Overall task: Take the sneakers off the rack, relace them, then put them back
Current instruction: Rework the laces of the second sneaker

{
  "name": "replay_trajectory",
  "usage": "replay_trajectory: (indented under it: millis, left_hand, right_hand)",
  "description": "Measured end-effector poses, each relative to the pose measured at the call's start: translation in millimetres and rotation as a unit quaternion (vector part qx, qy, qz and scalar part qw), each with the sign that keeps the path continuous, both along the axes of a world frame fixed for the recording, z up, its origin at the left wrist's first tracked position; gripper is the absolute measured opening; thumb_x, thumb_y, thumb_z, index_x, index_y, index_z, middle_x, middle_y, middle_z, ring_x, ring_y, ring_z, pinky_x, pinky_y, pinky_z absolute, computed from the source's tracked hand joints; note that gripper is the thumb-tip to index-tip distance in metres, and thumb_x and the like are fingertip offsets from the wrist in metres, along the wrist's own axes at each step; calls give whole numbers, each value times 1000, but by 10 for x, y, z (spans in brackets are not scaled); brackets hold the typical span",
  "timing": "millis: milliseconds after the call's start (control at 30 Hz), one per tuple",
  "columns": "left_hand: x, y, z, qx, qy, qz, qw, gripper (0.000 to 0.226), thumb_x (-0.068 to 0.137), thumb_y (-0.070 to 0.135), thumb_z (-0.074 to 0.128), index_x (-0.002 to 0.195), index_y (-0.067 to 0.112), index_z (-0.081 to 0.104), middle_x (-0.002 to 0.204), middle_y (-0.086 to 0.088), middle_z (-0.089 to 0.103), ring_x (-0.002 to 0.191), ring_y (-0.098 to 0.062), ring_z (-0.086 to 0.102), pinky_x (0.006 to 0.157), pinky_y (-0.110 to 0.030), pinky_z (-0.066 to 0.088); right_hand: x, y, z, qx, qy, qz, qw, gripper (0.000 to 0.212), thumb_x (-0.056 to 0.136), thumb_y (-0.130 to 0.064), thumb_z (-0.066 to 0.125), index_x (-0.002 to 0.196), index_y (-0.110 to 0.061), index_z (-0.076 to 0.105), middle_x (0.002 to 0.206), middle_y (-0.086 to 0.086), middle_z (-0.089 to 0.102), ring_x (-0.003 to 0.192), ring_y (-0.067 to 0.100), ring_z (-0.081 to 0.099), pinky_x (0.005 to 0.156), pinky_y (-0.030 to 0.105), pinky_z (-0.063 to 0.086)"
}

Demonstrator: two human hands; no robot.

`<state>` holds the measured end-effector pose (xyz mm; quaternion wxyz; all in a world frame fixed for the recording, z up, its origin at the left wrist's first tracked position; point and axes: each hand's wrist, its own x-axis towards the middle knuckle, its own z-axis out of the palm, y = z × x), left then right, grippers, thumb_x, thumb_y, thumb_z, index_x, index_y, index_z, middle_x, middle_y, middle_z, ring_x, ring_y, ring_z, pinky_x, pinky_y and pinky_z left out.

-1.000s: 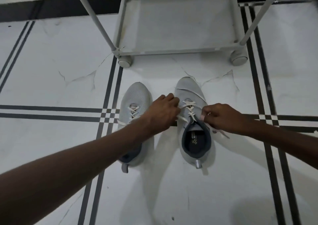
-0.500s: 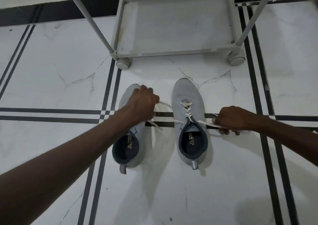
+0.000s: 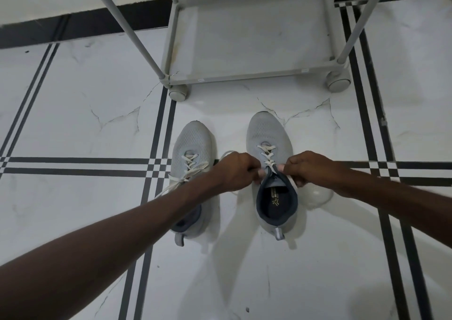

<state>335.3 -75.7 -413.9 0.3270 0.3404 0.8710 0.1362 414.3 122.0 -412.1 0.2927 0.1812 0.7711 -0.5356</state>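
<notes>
Two light grey sneakers with white laces stand side by side on the floor, toes toward the rack. The right sneaker [image 3: 267, 136] has its dark collar open toward me. My left hand [image 3: 234, 171] and my right hand [image 3: 309, 168] are closed at either side of its tongue, each gripping an end of its white lace [image 3: 267, 154]. The left sneaker [image 3: 193, 143] lies under my left forearm, with its lace ends trailing loose to the left. The white metal rack [image 3: 254, 76] stands just beyond the toes, its bottom shelf bare.
The rack rests on round castors [image 3: 179, 94], with slanted legs rising at left and right. The floor is white marble tile with black stripe inlays. A black skirting runs along the far wall.
Both hands had pulled the lace ends wide apart half a second ago. They have come back together at the right sneaker's tongue.
</notes>
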Motion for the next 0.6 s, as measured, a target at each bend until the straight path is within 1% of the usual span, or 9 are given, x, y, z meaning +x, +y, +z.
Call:
replay_trajectory:
  millis: [100,167,200,267,333,367,433,533,600]
  left_hand:
    - [1,-54,-35,25,22,21,999,25,89,35,54,79,21,72,79,-6,73,81,-28,65,75,-32,47]
    - [22,-111,-27,45,34,37,998,20,91,31,59,81,22,73,79,-5,72,75,-23,61,74,-34,50]
    - [36,-135,-25,54,39,41,997,19,92,30,60,81,21,73,77,-4,71,70,-20,57,72,-33,50]
    - [62,-152,-12,58,49,44,996,20,95,29,60,84,18,72,75,-2,68,65,-17,50,69,-32,48]
    - [81,-148,-11,47,53,46,996,22,96,30,58,86,17,72,79,-5,71,66,-19,51,69,-32,47]
    - [89,-140,-15,43,54,49,996,22,96,31,57,87,16,72,82,-7,72,69,-22,55,69,-32,46]
    - [107,-124,-20,39,58,56,996,23,97,31,56,88,16,71,85,-8,72,77,-26,61,68,-30,42]
    - [126,-153,-6,38,65,55,996,24,97,30,55,90,15,72,86,-9,72,73,-22,57,67,-28,40]
    - [120,-209,-21,42,69,54,995,21,96,28,56,89,16,72,85,-8,73,73,-24,61,68,-31,47]
  right_hand:
    - [3,19,73,-118,-97,-31,988,34,94,-32,58,68,-12,52,52,2,39,43,17,37,48,28,43]
    - [9,76,87,-138,-121,-31,983,32,95,-29,55,68,-14,47,57,2,35,44,15,31,44,26,38]
    - [10,104,89,-129,-115,-29,985,30,95,-27,54,70,-12,49,60,3,42,46,15,36,47,29,44]
    - [4,133,80,-111,-82,-44,989,24,94,-24,54,78,-6,55,72,11,60,57,20,52,66,39,55]
    - [-10,107,88,-114,-68,-66,989,23,94,-26,57,86,-4,59,79,17,68,69,26,59,78,42,55]
    - [-8,77,97,-120,-74,-68,988,24,93,-29,59,89,-5,60,78,18,68,69,28,61,78,43,56]
    - [16,13,97,-102,-94,-36,990,27,90,-32,66,89,-6,62,69,14,65,66,26,63,72,40,60]
    - [33,-34,94,-73,-98,15,992,16,89,-18,68,85,-4,61,56,7,55,58,20,61,70,39,61]
    - [-2,15,99,-49,-70,37,996,12,91,-13,64,83,-5,62,62,8,55,59,16,57,71,36,58]
